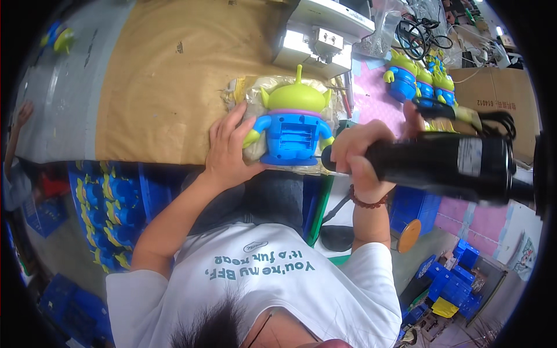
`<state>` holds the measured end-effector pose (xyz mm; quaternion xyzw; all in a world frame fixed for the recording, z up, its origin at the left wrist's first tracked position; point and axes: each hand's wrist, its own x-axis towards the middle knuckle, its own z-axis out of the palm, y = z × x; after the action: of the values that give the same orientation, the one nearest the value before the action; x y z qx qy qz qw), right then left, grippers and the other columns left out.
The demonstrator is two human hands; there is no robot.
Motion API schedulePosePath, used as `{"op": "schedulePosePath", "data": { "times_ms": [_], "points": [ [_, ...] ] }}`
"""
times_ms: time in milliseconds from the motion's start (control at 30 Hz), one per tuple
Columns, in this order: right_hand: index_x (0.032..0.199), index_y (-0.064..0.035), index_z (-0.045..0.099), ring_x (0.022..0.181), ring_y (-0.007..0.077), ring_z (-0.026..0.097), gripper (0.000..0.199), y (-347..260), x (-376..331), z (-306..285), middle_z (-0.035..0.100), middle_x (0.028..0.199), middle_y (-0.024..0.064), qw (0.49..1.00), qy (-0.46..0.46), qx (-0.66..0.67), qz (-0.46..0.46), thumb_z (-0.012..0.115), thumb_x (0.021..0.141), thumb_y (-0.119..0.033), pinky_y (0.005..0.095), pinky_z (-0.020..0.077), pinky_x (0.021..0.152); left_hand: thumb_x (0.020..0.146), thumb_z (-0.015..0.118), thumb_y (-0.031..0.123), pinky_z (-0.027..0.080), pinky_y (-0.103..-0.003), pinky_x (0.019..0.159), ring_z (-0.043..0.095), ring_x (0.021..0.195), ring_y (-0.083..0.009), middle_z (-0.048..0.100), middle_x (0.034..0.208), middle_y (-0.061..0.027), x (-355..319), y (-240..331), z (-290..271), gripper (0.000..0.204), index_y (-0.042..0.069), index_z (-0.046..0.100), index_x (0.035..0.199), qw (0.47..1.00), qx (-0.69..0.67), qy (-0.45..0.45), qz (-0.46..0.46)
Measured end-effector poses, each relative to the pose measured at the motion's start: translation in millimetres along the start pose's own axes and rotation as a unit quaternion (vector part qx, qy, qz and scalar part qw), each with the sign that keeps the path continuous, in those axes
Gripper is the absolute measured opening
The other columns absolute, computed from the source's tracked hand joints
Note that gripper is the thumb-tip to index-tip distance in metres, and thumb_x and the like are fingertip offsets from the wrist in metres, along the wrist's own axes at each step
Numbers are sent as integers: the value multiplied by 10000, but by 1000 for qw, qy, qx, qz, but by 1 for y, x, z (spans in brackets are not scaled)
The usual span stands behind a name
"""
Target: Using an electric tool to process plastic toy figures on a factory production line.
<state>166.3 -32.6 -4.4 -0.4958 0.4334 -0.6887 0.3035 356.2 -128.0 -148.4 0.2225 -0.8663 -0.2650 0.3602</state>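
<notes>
Brown tabletop (159,93); tool (438,165) beside toy (295,123)

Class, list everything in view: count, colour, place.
Toy figure: one, green-blue, centre
Padding: one, cream, beneath it
Sheet: one, brown, upper left
Housing: one, whitish, top centre
Cables: several, black, upper right
Standing figures: at least three, green-blue, upper right
Cardboard box: one, brown, far right
Lone figure: one, green-blue, upper left
Stored figures: many, green-blue, lower left
Bins: several, blue, lower right
Power tool: one, black, right of centre
Another person's hand: one, bare, far left
Shirt: one, white, bottom
Bracelet: one, brownish, at wrist
Left hand: one, bare, on toy figure
Right hand: one, bare, round power tool
</notes>
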Motion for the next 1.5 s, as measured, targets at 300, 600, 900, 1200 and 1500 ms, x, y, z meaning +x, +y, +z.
{"op": "schedulePosePath", "data": {
  "times_ms": [300, 600, 900, 1200, 1500],
  "points": [
    [845, -46, 505, 606, 169, 578, 192, 4, -6, -10, 579, 697, 63, 995, -95, 4, 22, 637, 723, 22, 272, 474, 576, 625, 842, 357, 287, -489, 1027, 393, 1281, -376, 352, 1437, -225, -1, -2, -3, 911, 88, 364, 1352, 1000, -12, -11, -8],
    [891, -25, 504, 598, 192, 579, 192, 1, 2, -4, 565, 687, 83, 995, -99, 23, 1, 614, 741, 23, 291, 475, 553, 605, 852, 346, 299, -486, 1018, 375, 1306, -358, 353, 1431, -203, 0, -2, -6, 923, 99, 357, 1344, 1000, -7, -16, -10],
    [1142, 1, 464, 544, 176, 575, 379, 29, 145, -32, 588, 674, 85, 992, 60, -46, -99, 600, 789, 31, 301, 491, 542, 590, 851, 335, 296, -493, 1005, 378, 1307, -364, 338, 1442, -210, 0, -4, -8, 940, 108, 348, 1352, 999, -19, -28, -20],
    [1331, 48, 355, 601, 179, 559, 595, 47, 170, -37, 561, 719, 90, 991, 76, -98, 51, 614, 799, -17, 309, 486, 590, 600, 834, 320, 297, -491, 1008, 385, 1301, -363, 342, 1445, -211, 0, -5, -6, 919, 99, 355, 1352, 999, -27, -17, -7],
    [1439, 32, 142, 542, 183, 566, 823, -17, 54, 49, 568, 666, 82, 996, 24, 87, 12, 585, 746, 65, 301, 494, 544, 605, 848, 333, 293, -493, 1019, 391, 1292, -365, 349, 1439, -208, -1, -4, -7, 903, 92, 382, 1340, 999, -31, -7, -20]
  ]
}}
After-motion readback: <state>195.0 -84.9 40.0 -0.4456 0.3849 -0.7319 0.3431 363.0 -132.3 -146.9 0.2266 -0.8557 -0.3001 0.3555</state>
